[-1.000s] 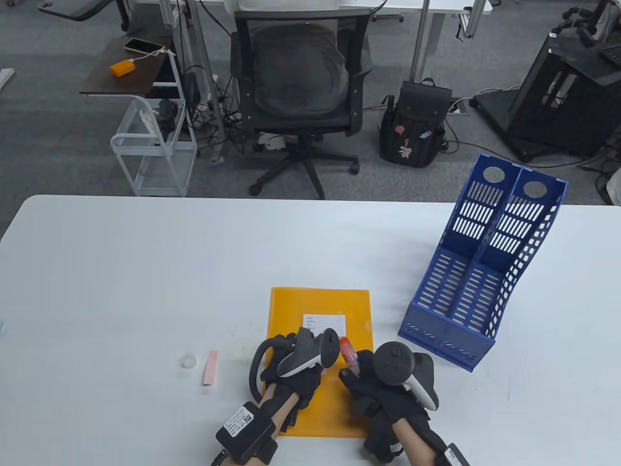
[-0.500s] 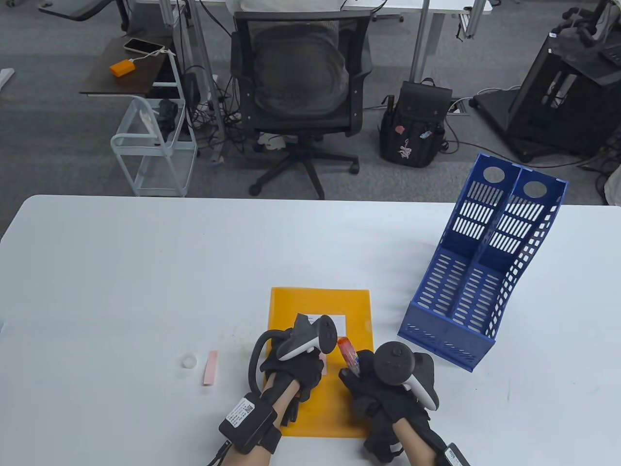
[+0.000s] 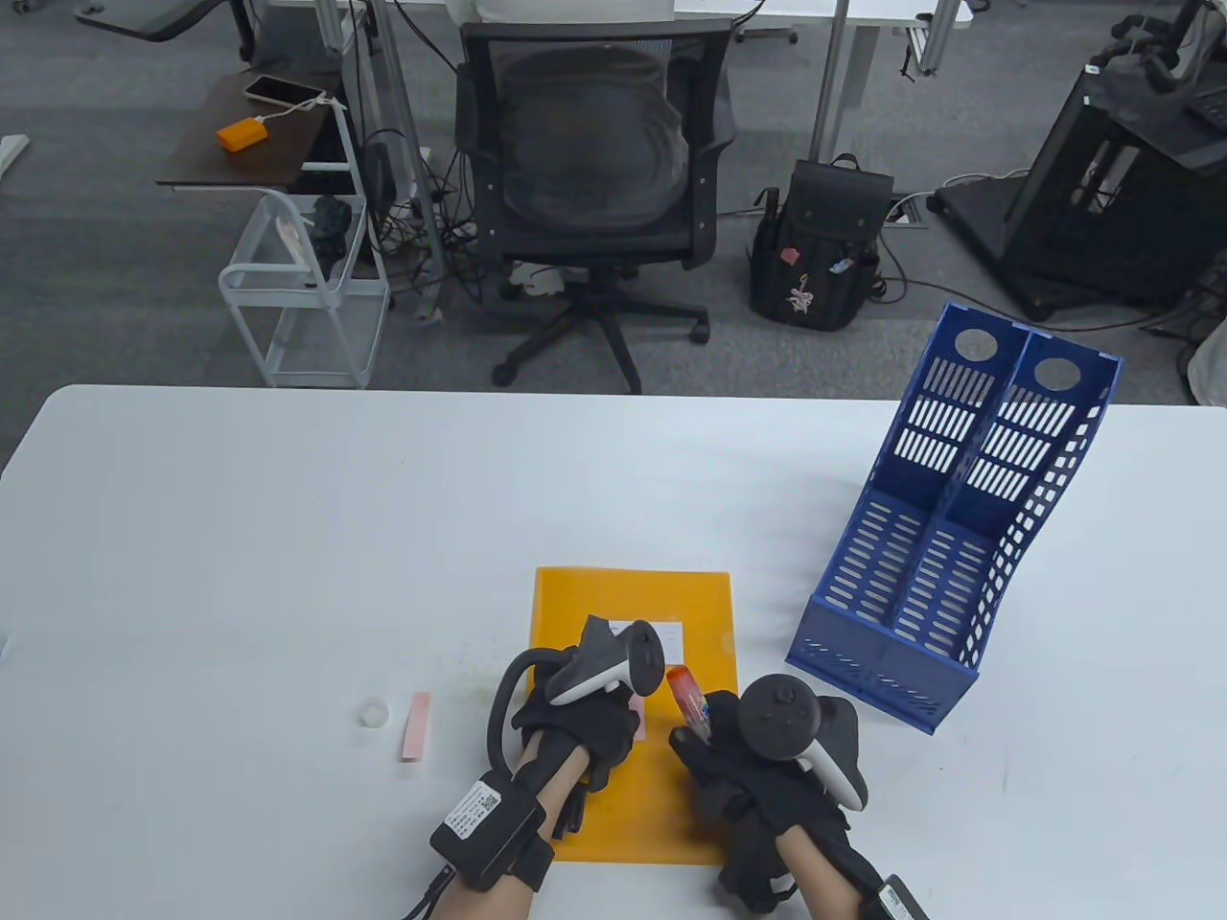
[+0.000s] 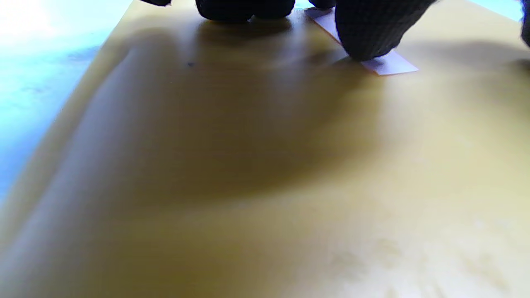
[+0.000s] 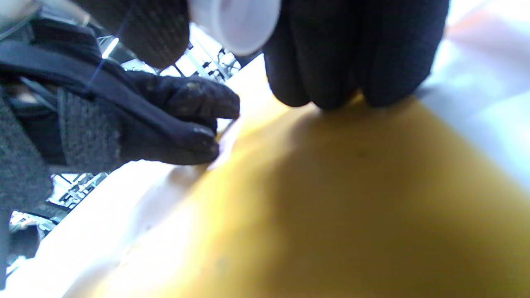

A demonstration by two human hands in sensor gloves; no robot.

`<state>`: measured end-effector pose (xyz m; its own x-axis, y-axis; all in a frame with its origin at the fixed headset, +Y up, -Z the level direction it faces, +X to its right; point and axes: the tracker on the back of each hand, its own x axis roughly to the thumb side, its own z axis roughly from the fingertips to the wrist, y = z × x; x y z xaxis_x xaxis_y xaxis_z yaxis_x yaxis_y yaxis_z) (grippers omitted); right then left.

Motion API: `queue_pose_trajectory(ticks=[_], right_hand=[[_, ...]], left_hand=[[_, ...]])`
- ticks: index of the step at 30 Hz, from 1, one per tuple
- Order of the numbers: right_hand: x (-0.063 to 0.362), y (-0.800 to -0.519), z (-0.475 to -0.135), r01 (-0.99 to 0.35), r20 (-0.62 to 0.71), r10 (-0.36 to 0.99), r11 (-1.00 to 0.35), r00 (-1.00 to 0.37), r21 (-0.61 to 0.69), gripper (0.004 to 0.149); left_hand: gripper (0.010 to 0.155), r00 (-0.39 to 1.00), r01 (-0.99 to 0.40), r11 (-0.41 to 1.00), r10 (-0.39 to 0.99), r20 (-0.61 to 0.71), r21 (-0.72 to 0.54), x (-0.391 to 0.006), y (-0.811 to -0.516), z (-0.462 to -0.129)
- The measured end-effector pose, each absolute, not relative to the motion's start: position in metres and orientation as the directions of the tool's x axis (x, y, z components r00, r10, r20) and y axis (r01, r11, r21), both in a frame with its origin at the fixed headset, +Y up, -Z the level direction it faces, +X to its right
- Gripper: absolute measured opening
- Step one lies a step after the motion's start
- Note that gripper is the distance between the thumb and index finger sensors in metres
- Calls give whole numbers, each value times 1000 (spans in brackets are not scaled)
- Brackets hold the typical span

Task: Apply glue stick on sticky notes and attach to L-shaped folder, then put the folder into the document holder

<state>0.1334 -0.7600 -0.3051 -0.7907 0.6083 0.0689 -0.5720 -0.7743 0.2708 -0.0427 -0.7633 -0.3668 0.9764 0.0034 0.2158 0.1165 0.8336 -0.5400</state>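
Flat orange plastic L-shaped folder (image 3: 633,613), lying near the 6 o'clock edge of the white table (image 3: 288,537), white printed label uppermost; laid flat, probably so that it backs the pressing of notes. Small pink paper sticky note (image 4: 387,65), on the folder face just 6 o'clock of the label, pressed under a fingertip (image 4: 366,39) of the left hand (image 3: 580,724); the left wrist view shows the note's free end lying flat on the orange surface. Left hand: fingers bent down onto the folder, tips pressing the note, nothing enclosed; judged to be seating a glued note. Right hand (image 3: 757,767), at 3 o'clock of the left, knuckles resting on the folder's 3 o'clock margin: fingers curled round the red-bodied glue stick (image 3: 688,697), which points toward 11 o'clock; its pale round end shows in the right wrist view, and the stick looks parked ready for another pass. Second pink sticky note strip (image 3: 416,726), flat on the table well to 9 o'clock of the folder; small white round cap (image 3: 374,713) just beside it, presumably the glue stick's. Blue perforated plastic two-slot document holder (image 3: 959,537), standing at 2 o'clock of the folder, apart from it, slots holding nothing visible; filing judged not yet begun.
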Motion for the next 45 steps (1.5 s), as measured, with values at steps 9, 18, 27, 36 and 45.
queue_pose_trajectory(ticks=[9,18,27,36,45], right_hand=[[134,-760,-305,-583,64,619,-766,-783,271,59],[139,-759,-306,-622,81,644,-759,-761,194,59],[141,-748,-302,-646,141,649,-760,-748,74,58],[134,-742,-296,-627,185,622,-778,-761,37,59],[132,-743,-295,-618,183,614,-785,-767,43,59]], left_hand=[[86,975,68,872,45,218,-485,-49,-764,-365],[77,958,11,929,96,270,-369,-57,-748,-355],[62,962,108,962,-38,269,-252,-92,-718,-334],[70,959,268,929,-233,163,-253,-152,-722,-322],[92,933,361,831,-324,159,-424,-187,-732,-313]])
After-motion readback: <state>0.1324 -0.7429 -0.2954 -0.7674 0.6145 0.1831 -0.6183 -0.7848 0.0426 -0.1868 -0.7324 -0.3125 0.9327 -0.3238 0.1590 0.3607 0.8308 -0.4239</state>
